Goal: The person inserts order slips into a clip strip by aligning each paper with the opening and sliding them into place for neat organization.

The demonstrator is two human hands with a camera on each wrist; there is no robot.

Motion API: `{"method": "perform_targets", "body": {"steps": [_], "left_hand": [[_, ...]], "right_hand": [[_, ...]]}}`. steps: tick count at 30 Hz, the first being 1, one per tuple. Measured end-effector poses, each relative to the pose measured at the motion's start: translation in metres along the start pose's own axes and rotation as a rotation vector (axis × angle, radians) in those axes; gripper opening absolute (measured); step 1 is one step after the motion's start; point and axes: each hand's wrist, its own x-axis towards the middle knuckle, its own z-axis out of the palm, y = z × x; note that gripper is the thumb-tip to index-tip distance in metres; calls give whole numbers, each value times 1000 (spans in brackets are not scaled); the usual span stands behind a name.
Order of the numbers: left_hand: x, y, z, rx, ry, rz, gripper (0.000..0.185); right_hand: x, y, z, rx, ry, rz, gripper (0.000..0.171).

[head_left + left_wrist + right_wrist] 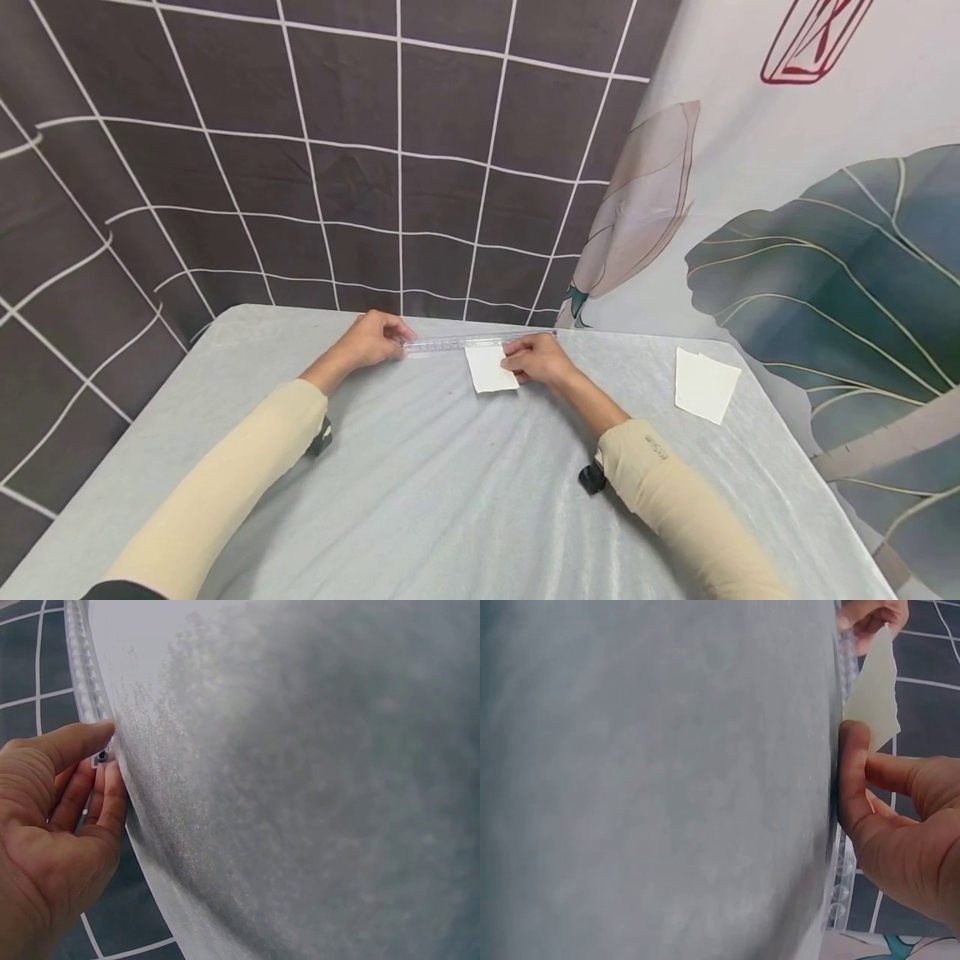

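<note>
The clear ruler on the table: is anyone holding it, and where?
Yes. The left hand pinches the clear ruler at its left end; the right hand holds the white paper by its right edge.

Two bare hands, long beige sleeves, small dark lettering near the right cuff, black wrist-worn cameras under both forearms

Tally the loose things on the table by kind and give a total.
Clear ruler: 1
White paper under the hands: 1
White paper pieces at the right: 2, overlapping
Total: 4
</note>
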Motion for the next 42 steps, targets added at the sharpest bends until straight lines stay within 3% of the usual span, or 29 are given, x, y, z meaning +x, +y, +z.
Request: {"method": "perform_targets", "body": {"steps": [31, 42], "left_hand": [[3, 2, 2, -7, -14, -21, 34], [2, -1, 1, 3, -3, -5, 35]], "right_hand": [[7, -11, 37, 81, -8, -16, 35], [7, -18, 49, 55, -13, -37, 33]]}}
